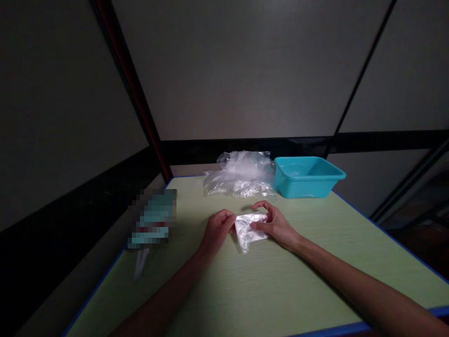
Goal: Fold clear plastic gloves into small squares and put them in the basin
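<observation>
Head view, the only one: a person's bare hands work over a pale green, faintly wood-grained table (245, 290) with blue edging. For bearings, take the turquoise basin (305, 187) near the far right part of the table, a smooth, rounded rectangle with sloping walls and a rolled rim.

Nearer the person than the basin, and to its left, is a small piece of clear plastic (243, 230), held between both hands. From where I stand, the left hand (217, 228) is closed in a pinch, thumb against forefinger, on the plastic's upper left corner. The right hand (278, 229) is half curled: its thumb lies flat across the front of the plastic, its forefinger arches up clear of it, and the other fingers seem tucked behind. Whether the plastic's lower edge touches the table, I cannot tell.

The step in hand looks like straightening or folding this piece. The next move, I judge, calls for a steady left pinch and a light right thumb, since such film likely slips and springs back.

The piece is thin, shiny and creased, roughly squared, with a tail drooping at its lower left. Just left of the basin spreads a loose pile of clear plastic (242, 175), crinkled and glossy. Well left of the basin, and nearer the person, sits a pixelated greenish object (154, 217), its nature hidden, with a whitish strip (141, 264) beside it.
</observation>
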Demonstrator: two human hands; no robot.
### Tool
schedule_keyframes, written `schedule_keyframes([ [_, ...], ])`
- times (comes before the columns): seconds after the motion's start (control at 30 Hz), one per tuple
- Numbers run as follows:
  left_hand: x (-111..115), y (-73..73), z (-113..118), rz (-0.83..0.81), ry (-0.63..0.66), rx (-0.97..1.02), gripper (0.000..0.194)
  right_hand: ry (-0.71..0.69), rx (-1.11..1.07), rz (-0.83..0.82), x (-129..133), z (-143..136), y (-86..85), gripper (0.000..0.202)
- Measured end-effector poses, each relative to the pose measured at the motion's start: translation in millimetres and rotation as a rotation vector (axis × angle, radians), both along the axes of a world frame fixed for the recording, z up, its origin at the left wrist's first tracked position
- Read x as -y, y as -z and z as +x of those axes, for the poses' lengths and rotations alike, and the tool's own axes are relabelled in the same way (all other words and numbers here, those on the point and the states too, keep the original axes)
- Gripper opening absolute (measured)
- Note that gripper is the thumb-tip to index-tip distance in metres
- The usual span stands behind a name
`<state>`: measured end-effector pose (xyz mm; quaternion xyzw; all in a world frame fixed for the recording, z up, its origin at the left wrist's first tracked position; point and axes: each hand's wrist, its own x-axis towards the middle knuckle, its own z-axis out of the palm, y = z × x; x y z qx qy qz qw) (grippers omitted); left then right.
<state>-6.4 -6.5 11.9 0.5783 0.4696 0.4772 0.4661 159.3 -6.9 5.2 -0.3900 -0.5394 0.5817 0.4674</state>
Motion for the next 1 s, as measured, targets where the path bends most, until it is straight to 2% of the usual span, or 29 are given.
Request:
schedule_keyframes([
  [0.17,-2,0.7,-2,0.023,-0.053,0.060,0.015,0.006,0.000,0.011,0,-2,-0.1,0.046],
  [0.27,-2,-1.0,-4,-0.007,-0.062,0.152,0.014,0.099,0.015,0.041,-2,-1,0.3,0.043],
  [0.33,0,-2.6,-4,-0.108,-0.004,0.231,0.013,0.227,0.085,0.136,-4,3,1.1,0.038],
  [0.4,4,-4.3,-2,-0.290,0.123,0.339,0.012,0.341,0.242,0.322,-4,9,2.7,0.032],
  [0.47,9,-5.7,2,-0.507,0.277,0.494,0.019,0.360,0.457,0.557,-3,15,4.6,0.028],
  [0.57,16,-5.6,10,-0.736,0.398,0.735,0.031,0.212,0.748,0.886,-1,19,6.1,0.027],
  [0.7,21,-2.9,17,-0.835,0.328,0.944,0.025,-0.011,0.849,1.211,3,11,2.4,0.026],
  [0.8,22,0.1,17,-0.834,0.270,1.082,0.018,-0.076,0.874,1.383,7,3,-2.7,0.027],
  [0.87,22,2.7,17,-0.819,0.239,1.089,0.021,-0.101,0.919,1.449,11,0,-6.1,0.026],
  [1.0,19,4.2,13,-0.773,0.184,0.958,0.023,-0.202,0.929,1.508,17,1,-10.8,0.023],
])
